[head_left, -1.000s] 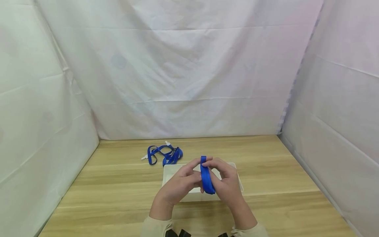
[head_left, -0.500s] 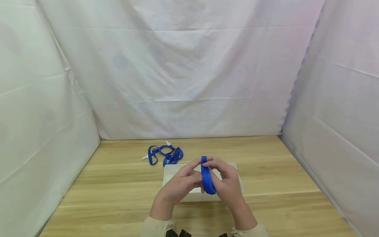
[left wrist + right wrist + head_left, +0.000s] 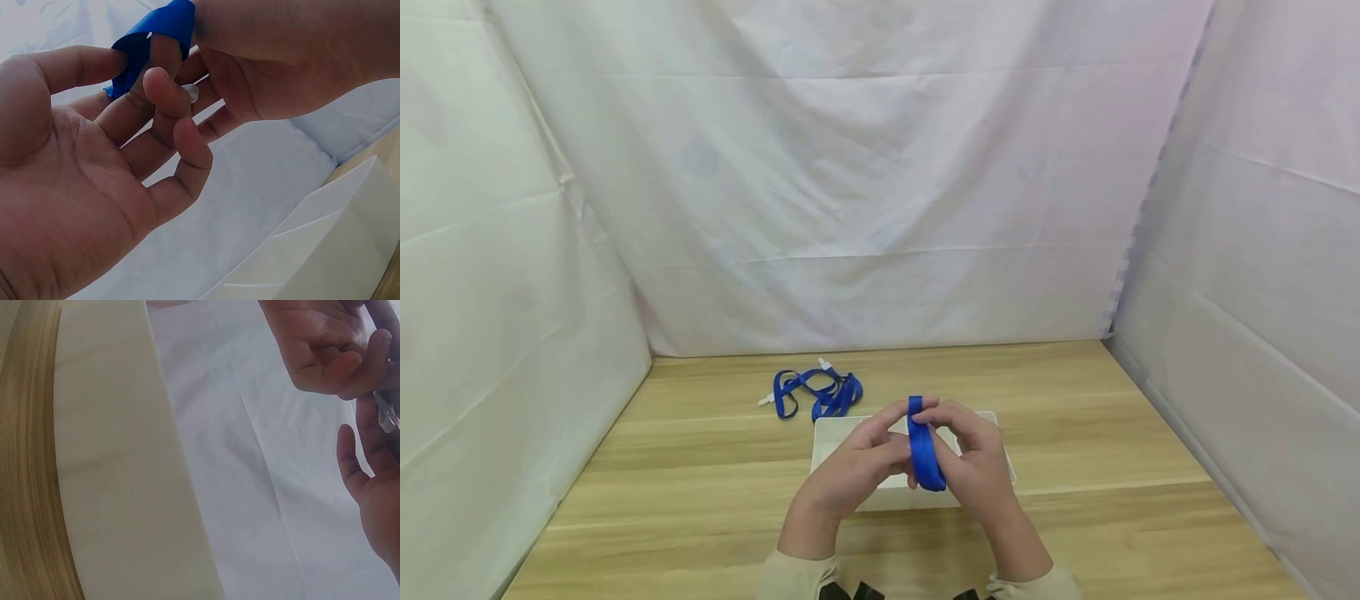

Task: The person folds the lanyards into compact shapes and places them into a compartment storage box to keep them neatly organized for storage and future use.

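Observation:
Both hands meet above a white box, around a blue lanyard (image 3: 927, 450) gathered into a flat coil. My left hand (image 3: 853, 467) grips it from the left; in the left wrist view the thumb presses the blue strap (image 3: 175, 24), which loops over the fingers. From the right, my right hand (image 3: 977, 458) holds the coil, index finger bent over its top and thumb along its side. A small white clip (image 3: 193, 93) shows between the fingers in the left wrist view. It appears again as a pale clip (image 3: 385, 412) in the right wrist view. Other fingers partly hide the coil.
The white box (image 3: 910, 498) stands on the wooden table (image 3: 700, 483) below the hands, with inner dividers (image 3: 306, 226) visible in the left wrist view. More blue lanyards (image 3: 838, 396) with white clips lie behind its left corner. White cloth (image 3: 880, 208) encloses the back and sides.

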